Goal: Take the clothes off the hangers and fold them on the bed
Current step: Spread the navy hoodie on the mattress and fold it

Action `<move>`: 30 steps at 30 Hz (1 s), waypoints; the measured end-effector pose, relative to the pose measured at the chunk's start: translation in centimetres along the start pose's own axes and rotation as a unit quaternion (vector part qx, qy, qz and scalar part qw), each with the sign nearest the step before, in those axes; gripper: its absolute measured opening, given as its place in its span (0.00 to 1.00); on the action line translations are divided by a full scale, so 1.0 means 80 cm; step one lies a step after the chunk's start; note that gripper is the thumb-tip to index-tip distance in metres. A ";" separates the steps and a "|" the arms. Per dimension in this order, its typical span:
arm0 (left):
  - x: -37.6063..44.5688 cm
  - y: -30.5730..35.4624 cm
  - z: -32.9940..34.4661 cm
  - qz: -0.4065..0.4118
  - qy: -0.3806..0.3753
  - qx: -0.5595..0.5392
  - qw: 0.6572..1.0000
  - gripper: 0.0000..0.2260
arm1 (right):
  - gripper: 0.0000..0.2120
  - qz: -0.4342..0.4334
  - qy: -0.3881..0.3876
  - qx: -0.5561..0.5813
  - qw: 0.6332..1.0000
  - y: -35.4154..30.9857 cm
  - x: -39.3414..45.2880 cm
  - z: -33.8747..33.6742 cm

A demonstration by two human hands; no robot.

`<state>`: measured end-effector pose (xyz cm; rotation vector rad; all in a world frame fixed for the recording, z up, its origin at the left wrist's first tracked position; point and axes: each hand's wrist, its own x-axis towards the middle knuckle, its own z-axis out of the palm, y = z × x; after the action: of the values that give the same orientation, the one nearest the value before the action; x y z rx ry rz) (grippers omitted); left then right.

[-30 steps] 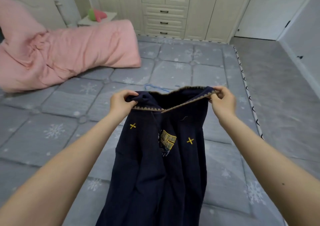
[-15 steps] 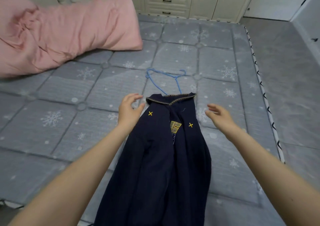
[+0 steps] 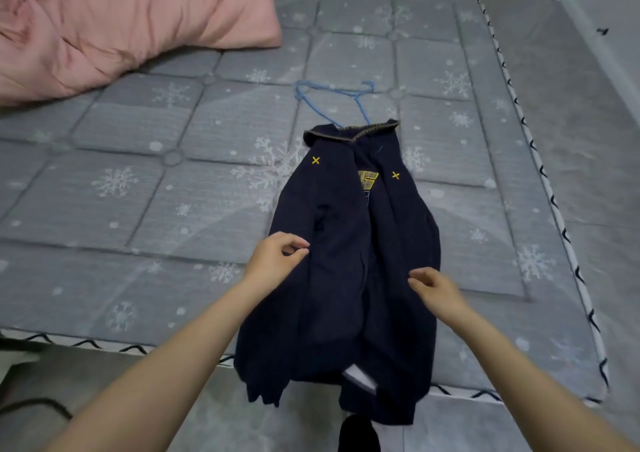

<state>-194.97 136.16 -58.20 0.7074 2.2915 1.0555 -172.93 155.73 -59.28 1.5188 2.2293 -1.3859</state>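
Observation:
A dark navy garment (image 3: 349, 250) with yellow cross stitches and a yellow emblem lies lengthwise on the grey snowflake mattress (image 3: 138, 192), its hem hanging over the near edge. A blue wire hanger (image 3: 332, 100) lies bare on the bed just beyond the collar. My left hand (image 3: 277, 259) hovers at the garment's left side, fingers loosely curled, holding nothing. My right hand (image 3: 436, 289) is over the garment's right side, fingers relaxed, also holding nothing.
A pink duvet (image 3: 114, 25) is bunched at the far left of the bed. The mattress's right edge (image 3: 540, 174) borders grey floor. Cupboard fronts run along the far wall. A dark foot (image 3: 358, 434) shows below the hem.
Both hands let go of the collar, the garment dropped flat on the bed, and the hands drew back from the collar down to its middle. My view tilted downward.

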 end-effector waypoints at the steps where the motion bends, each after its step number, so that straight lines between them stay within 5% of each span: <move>1: -0.018 -0.014 0.005 0.001 -0.018 0.012 1.000 0.09 | 0.14 0.000 0.000 -0.002 1.000 0.016 -0.014 0.017; 5: -0.070 -0.068 0.030 -0.002 -0.072 0.053 0.996 0.12 | 0.15 0.004 0.006 -0.081 0.997 0.075 -0.053 0.071; 10: -0.115 -0.117 0.070 -0.022 -0.137 0.090 0.986 0.03 | 0.21 0.060 0.023 -0.165 0.984 0.145 -0.092 0.109; 17: -0.137 -0.148 0.119 0.003 -0.139 0.192 0.971 0.19 | 0.35 0.127 -0.002 -0.105 0.986 0.191 -0.108 0.138; 22: -0.148 -0.168 0.159 0.030 -0.142 0.331 0.932 0.32 | 0.28 0.113 0.039 -0.056 0.991 0.207 -0.104 0.154; 26: -0.151 -0.181 0.181 0.030 -0.108 0.417 0.902 0.34 | 0.19 0.119 0.050 -0.054 0.990 0.221 -0.098 0.148; 30: -0.142 -0.181 0.188 0.051 -0.091 0.431 0.896 0.31 | 0.30 0.131 0.021 -0.023 0.991 0.221 -0.094 0.147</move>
<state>-180.51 128.65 -75.51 1.1998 2.5153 -0.0724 -159.75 143.54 -72.90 1.7630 1.9794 -1.2271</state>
